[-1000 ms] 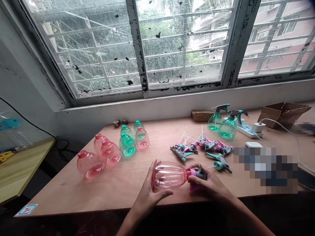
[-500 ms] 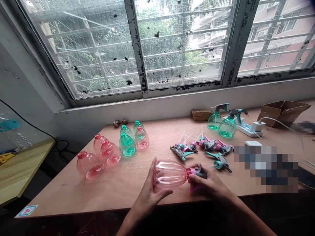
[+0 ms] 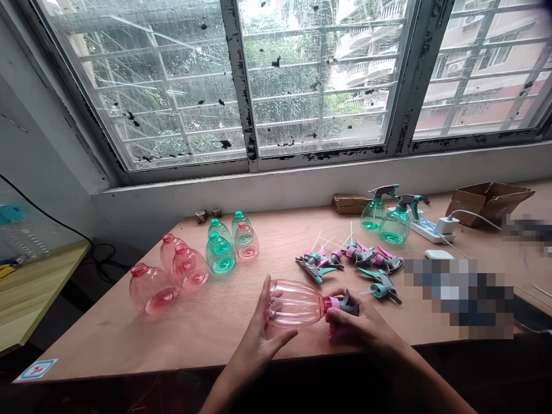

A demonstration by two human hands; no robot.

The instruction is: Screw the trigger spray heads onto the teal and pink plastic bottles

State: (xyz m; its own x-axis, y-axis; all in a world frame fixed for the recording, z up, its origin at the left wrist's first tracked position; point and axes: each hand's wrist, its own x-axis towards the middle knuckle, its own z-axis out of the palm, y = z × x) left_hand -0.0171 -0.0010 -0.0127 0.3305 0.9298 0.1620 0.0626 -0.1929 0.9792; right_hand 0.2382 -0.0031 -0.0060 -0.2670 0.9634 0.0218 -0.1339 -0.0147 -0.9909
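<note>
A clear pink spray bottle point(image 3: 297, 302) lies on its side in the air above the table's front edge, its base to the left. My left hand point(image 3: 259, 339) cups the base, with the thumb held out below. Around the grey and pink trigger spray head point(image 3: 347, 305) at the bottle's neck, the fingers of my right hand point(image 3: 366, 322) are closed. The head sits on the neck; how tightly it is fastened cannot be seen. Just beyond my hands, loose grey, pink and teal spray heads point(image 3: 319, 264) lie in a pile, one teal-collared head point(image 3: 382, 287) nearest my right hand.
Headless pink bottles point(image 3: 153, 290) and green bottles point(image 3: 222, 256) stand at the left of the wooden table point(image 3: 103, 339). Two green bottles with heads point(image 3: 394, 226) stand at the back, beside a power strip point(image 3: 431, 229) and a cardboard box point(image 3: 487, 204).
The whole view has shifted slightly. Both hands keep their hold on the pink spray bottle and its head, with almost no change in pose.
</note>
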